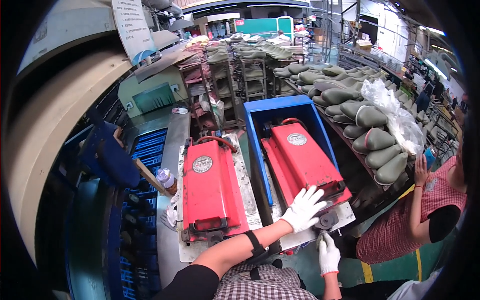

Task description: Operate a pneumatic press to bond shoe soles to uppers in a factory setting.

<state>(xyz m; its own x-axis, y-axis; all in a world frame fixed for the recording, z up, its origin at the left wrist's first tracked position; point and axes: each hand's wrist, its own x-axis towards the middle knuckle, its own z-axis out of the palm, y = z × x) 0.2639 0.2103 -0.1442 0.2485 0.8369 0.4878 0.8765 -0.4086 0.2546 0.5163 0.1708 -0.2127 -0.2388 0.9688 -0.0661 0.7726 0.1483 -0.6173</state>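
Observation:
My left hand [305, 209], in a white knitted glove, reaches across with its fingers spread. It lies flat on the near end of the right-hand red machine cover [306, 159], next to a dark recessed handle [331, 190]. Lower down, my right hand [329, 256], also gloved in white, is closed just under a black round knob [327, 220] at the front of that machine. Something small and greyish-green shows at its fingertips, too hidden to name. A second red machine cover [207, 182] of the same kind stands to the left, touched by neither hand.
A blue metal hood [279, 104] surrounds the right machine's far end. Olive shoe-shaped pieces [370, 116] are piled on a rack at right, beside clear plastic wrapping [392, 117]. A co-worker in a checked apron [387, 232] stands close at right. A bottle [166, 178] stands left.

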